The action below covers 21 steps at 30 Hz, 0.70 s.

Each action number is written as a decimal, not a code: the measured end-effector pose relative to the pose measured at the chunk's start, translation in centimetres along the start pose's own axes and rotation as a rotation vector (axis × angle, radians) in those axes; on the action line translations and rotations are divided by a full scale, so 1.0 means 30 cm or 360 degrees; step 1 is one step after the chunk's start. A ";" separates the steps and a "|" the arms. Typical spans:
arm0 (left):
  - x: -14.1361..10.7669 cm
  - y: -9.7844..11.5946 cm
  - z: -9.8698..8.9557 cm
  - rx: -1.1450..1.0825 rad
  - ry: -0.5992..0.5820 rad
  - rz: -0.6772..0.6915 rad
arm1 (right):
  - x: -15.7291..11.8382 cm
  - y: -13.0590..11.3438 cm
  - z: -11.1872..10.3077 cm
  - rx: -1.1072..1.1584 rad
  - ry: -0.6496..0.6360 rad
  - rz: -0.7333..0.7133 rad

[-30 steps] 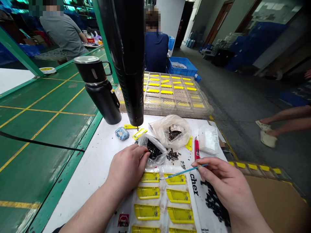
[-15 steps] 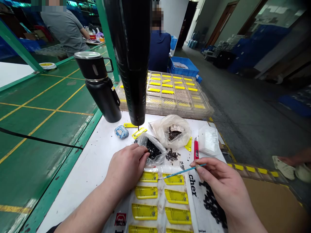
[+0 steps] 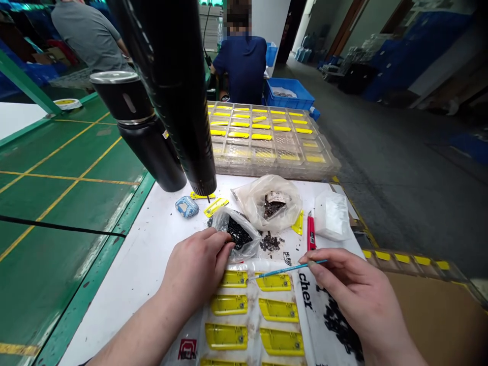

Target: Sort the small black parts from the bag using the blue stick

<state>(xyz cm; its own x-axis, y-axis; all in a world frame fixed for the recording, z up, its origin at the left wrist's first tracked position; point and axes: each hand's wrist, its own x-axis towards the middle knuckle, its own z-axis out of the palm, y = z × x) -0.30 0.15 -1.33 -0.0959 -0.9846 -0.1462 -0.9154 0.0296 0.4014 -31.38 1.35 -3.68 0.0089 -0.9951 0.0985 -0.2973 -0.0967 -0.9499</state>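
The left hand (image 3: 196,269) is lying over a clear plastic bag (image 3: 249,247) filled with small black parts (image 3: 237,235). Its fingers are closed together against the bag, but I cannot tell if they are really gripping it. The right hand (image 3: 354,290) is pinching a thin blue tool (image 3: 290,270) between the thumb and first finger, and the tool's tip is pointing just beside a yellow plastic piece (image 3: 233,278). This piece is one of several lying in rows on a printed white sheet (image 3: 305,290). Loose black parts (image 3: 270,243) are lying on the white table (image 3: 152,264) above the sheet, near a second plastic bag (image 3: 263,206), a red utility knife (image 3: 311,234) and a white packet (image 3: 331,216). Farther ahead, a hanging black electric screwdriver (image 3: 171,86) is pointing down beside a black thermos (image 3: 148,147), and a tray of yellow strips (image 3: 263,137) is sitting behind them. A co-worker in a navy shirt (image 3: 242,68) is sitting beyond the tray with their back turned
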 end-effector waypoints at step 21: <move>-0.002 -0.003 0.010 -0.0061 0.0092 0.0021 | -0.006 -0.010 -0.009 -0.0078 -0.0076 -0.0152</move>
<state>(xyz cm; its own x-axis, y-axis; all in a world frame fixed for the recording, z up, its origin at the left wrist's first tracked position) -0.33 0.25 -1.63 -0.0842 -0.9925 -0.0884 -0.8984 0.0372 0.4377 -31.56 1.56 -3.34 0.0845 -0.9813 0.1727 -0.3395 -0.1913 -0.9210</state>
